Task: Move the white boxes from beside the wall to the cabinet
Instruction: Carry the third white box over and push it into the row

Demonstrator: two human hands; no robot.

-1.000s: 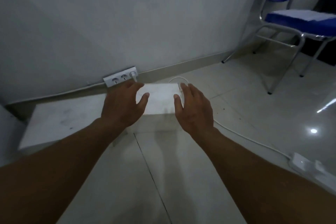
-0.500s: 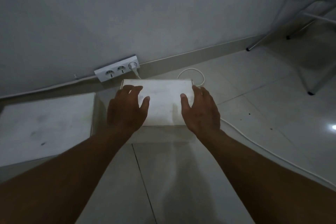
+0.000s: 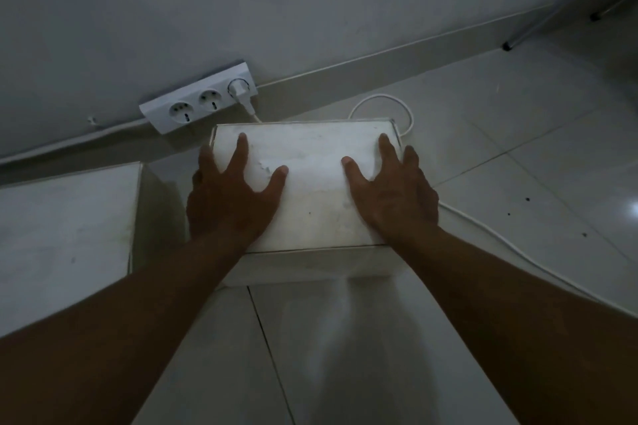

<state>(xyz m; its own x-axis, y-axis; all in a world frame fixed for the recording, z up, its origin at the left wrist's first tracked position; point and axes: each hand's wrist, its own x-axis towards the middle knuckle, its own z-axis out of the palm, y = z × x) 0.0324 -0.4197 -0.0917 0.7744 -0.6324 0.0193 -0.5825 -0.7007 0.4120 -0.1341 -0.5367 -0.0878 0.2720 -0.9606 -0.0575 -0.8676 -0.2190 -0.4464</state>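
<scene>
- A dim room seen from above, with two bare forearms reaching forward over a pale tiled floor (image 3: 518, 155) toward a grey wall (image 3: 276, 3).
- Left of the box being handled, a second box (image 3: 65, 238) stands on the floor just beside it, a narrow gap between them.
- Behind that gap, a socket strip (image 3: 198, 102) is fixed low on the wall, with a plug (image 3: 240, 93) in its right-hand outlet.
- The left hand (image 3: 231, 200) lies over the small box's left edge, fingers spread wide, thumb and forefinger on the lid, the others over the side.
- The small box (image 3: 310, 190) sits on the floor close to the wall, in front of the strip.
- The right hand (image 3: 397, 197) mirrors it on the right edge, fingers spread wide.
- A white cord (image 3: 483, 231) loops behind the box, then runs off right along the floor.
- Chair legs (image 3: 528, 29) show far right of the box.
</scene>
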